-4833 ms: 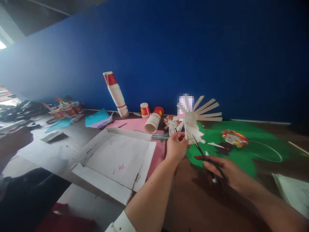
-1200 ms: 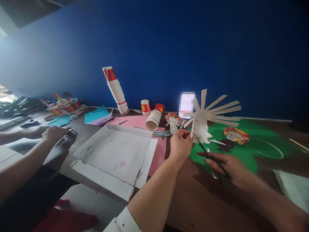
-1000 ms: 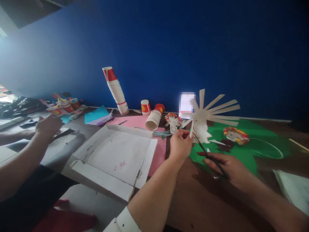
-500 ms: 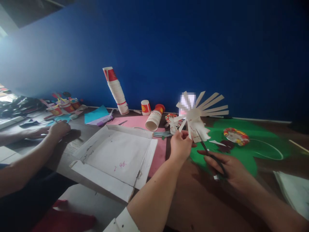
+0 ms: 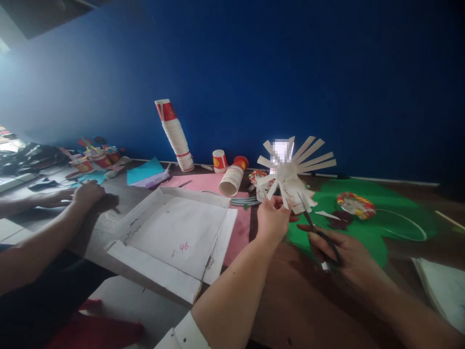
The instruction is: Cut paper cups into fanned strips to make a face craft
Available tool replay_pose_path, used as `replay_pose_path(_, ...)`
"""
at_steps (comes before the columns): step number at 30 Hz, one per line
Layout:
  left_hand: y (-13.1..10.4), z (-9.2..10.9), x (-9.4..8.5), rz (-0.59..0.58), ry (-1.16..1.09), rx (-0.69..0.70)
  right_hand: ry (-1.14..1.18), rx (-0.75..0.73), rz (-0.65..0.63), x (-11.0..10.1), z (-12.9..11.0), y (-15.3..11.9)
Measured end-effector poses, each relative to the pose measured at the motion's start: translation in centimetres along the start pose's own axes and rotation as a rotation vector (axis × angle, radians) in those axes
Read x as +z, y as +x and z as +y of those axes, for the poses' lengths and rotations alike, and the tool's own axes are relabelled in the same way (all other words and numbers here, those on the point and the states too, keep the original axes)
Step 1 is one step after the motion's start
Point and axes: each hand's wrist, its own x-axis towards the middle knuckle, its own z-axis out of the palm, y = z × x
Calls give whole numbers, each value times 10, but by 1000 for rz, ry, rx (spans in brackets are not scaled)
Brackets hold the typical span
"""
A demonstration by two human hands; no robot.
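Note:
Between the fingers of my left hand (image 5: 273,224) is a white paper cup cut into strips (image 5: 315,154), which fan outward from its base like petals. My right hand (image 5: 336,249) is closed around dark-handled scissors (image 5: 311,220). Their blades point up and to the left, close to the held strips and a torn white piece (image 5: 298,189) behind them. Whether the blades touch paper, I cannot tell. Green paper (image 5: 366,242) lies beneath, with a red-and-yellow ring-shaped piece (image 5: 356,205) to the right of the scissors.
A shallow white box lid (image 5: 165,237) lies left of my arm, partly over pink paper (image 5: 203,183). Behind it stand a tall stack of paper cups (image 5: 176,140) and a tipped cup stack (image 5: 232,182). Another person's hands (image 5: 87,194) rest at the far left, near cups of craft supplies (image 5: 98,159).
The fanned strips have turned slightly and shifted a little left in my left hand. The scissors have moved only slightly, with their blades a bit more upright.

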Motion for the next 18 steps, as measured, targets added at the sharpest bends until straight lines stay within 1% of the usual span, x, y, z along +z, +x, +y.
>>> replay_pose_path(4,-1,1,1,1,-13,-23,9,15,5,2,-2,-1)
replay_pose_path(9,1,0,2,-19,-55,-44,12,10,-14,2,2,-1)
replay_pose_path(16,7,-12,2,-33,-91,-4,-8,-2,-8,1,8,0)
replay_pose_path(18,7,-15,2,-22,-84,14,-13,-10,-5,1,9,1)
